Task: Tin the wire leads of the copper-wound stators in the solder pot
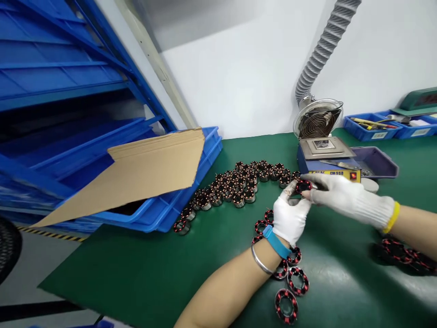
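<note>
A motor stator [303, 186] with red and black segments is held up above the bench, between my two gloved hands. My left hand [290, 214], in a white glove with bare fingertips, grips its left side. My right hand [336, 190], in a white glove with a yellow cuff, closes on its right side; whether a small tool is also in those fingers I cannot make out. Several red-and-black stators [297, 281] lie flat below and around my left wrist, partly hidden by it. Copper-wound stators [239, 182] stand in a large cluster to the left.
Behind my right hand stands a blue solder pot [327, 159] with a metal top, under a round fume hood [319, 116]. A grey-purple tray [382, 161] and blue tool bins [372, 130] are further right. Cardboard [153, 175] covers a blue crate [167, 214] at left. More stators [398, 250] lie under my right forearm.
</note>
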The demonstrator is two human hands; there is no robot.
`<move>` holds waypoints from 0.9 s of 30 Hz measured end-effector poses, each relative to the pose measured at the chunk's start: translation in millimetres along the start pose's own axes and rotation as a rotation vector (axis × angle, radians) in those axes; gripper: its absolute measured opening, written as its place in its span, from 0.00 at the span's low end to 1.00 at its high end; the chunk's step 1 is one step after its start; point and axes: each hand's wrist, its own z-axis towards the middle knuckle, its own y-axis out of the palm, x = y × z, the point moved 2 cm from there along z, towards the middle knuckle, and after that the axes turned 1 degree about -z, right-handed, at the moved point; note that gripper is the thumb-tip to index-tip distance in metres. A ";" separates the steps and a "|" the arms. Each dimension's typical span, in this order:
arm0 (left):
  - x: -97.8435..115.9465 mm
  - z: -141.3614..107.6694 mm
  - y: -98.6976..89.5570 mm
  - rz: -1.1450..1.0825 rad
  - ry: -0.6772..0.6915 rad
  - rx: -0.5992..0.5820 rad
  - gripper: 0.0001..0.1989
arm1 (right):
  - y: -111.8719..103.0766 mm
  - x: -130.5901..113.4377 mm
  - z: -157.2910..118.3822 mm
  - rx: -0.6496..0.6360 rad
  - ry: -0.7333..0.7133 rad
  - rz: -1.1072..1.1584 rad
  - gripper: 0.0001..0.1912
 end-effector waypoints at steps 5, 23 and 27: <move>0.7 -4.9 -2.7 0.052 -0.044 -0.088 0.29 | 0.4 8.4 -14.4 -0.336 0.127 0.511 0.30; 48.6 -47.6 13.7 1.939 0.145 -0.575 0.21 | -84.4 42.9 57.4 0.460 0.292 -0.087 0.26; 46.5 -47.7 13.5 1.915 0.161 -0.610 0.22 | -82.7 48.9 88.0 0.502 0.266 -0.138 0.28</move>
